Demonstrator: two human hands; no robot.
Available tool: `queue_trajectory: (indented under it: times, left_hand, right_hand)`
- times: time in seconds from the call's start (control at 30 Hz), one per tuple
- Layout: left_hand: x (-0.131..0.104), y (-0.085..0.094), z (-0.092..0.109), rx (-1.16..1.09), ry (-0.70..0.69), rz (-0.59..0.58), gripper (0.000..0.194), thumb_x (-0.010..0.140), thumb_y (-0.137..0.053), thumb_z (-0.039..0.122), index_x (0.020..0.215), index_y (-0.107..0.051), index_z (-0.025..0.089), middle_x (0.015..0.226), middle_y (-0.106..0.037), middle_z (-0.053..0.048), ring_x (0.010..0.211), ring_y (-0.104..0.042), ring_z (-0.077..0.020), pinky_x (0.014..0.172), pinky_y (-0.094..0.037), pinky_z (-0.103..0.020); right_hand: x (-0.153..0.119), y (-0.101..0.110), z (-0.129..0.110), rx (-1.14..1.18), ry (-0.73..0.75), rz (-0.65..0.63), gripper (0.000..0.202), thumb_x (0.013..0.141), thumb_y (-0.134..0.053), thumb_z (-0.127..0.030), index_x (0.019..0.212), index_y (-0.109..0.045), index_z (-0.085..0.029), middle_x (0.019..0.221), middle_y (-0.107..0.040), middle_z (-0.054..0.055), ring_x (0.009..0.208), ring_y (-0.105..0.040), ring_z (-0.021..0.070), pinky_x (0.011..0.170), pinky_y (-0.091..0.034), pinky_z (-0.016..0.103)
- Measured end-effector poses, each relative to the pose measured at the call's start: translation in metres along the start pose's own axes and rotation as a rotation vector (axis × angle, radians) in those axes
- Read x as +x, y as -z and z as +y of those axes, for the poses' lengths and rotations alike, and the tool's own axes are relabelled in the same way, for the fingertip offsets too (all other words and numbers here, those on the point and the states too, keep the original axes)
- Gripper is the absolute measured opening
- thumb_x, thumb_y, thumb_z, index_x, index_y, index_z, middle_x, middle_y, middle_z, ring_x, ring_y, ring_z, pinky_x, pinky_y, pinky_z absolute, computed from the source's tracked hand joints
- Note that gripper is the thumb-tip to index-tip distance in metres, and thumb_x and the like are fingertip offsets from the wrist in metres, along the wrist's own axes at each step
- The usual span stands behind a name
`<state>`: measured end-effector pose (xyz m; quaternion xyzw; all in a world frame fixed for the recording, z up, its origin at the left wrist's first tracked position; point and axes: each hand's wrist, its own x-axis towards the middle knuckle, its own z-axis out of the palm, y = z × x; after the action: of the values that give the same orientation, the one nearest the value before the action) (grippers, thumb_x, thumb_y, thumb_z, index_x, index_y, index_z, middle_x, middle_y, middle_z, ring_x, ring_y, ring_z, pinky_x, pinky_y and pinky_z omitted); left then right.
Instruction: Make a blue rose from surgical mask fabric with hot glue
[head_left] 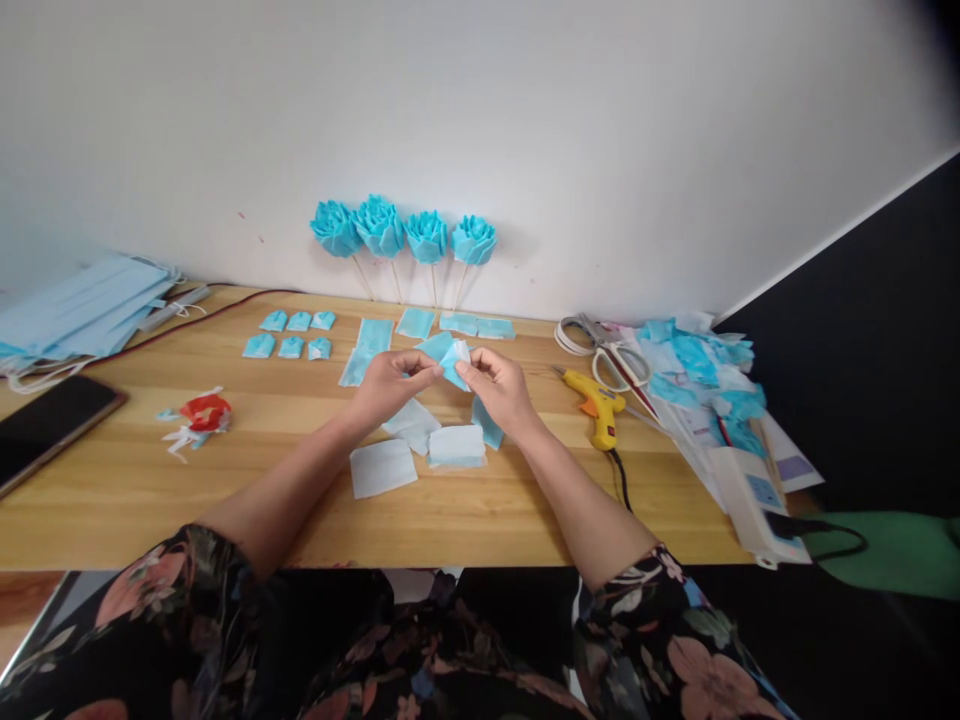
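Between my two hands is a small blue-and-white piece of face-mask fabric (455, 362), partly folded. My left hand (395, 383) pinches its left side with thumb and fingertips. My right hand (499, 390) grips the right edge, thumb on top. Loose cut pieces lie around and under the hands: a white rectangle (383, 468), a white-and-blue piece (457, 446) and a long blue strip (367, 350). Farther left, several small folded blue petals (298, 321) sit in two rows. Blue fabric flowers (379, 226) on thin sticks lean against the wall behind.
At right lie a yellow glue gun (600, 405), scissors (621, 366), a tape roll (574, 335), blue scraps (694, 352) and a white power strip (757, 500). Left are stacked face masks (90, 300), a phone (56, 420) and a crumpled red wrapper (206, 412).
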<state>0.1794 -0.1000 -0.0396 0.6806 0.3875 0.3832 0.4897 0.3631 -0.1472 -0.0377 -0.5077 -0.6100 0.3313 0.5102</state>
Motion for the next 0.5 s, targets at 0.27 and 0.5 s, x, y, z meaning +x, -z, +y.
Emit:
queue_trajectory:
  times: [0.27,0.5]
  left_hand:
    - [-0.0003,-0.0021,0.0002,-0.059,0.016,0.012,0.028,0.077,-0.069,0.043,0.070,-0.065,0.016,0.065,-0.055,0.001,0.061,-0.046,-0.0108,0.059,-0.035,-0.025]
    - [-0.0020,-0.0022,0.0053,-0.016,-0.034,-0.012,0.023,0.077,-0.067,0.038,0.069,-0.063,0.017,0.067,-0.059,0.001,0.065,-0.051,-0.0122,0.064,-0.040,-0.026]
  right_hand:
    - [0.0005,-0.0005,0.0024,0.049,-0.061,-0.015,0.030,0.087,-0.062,-0.043,0.069,-0.054,-0.021,0.065,-0.051,-0.003,0.064,-0.047,0.0132,0.064,-0.037,0.028]
    - [0.0001,-0.0027,0.0001,0.235,-0.115,-0.076,0.032,0.086,-0.063,-0.053,0.086,-0.062,-0.020,0.073,-0.056,-0.002,0.067,-0.050,0.0128,0.064,-0.040,0.027]
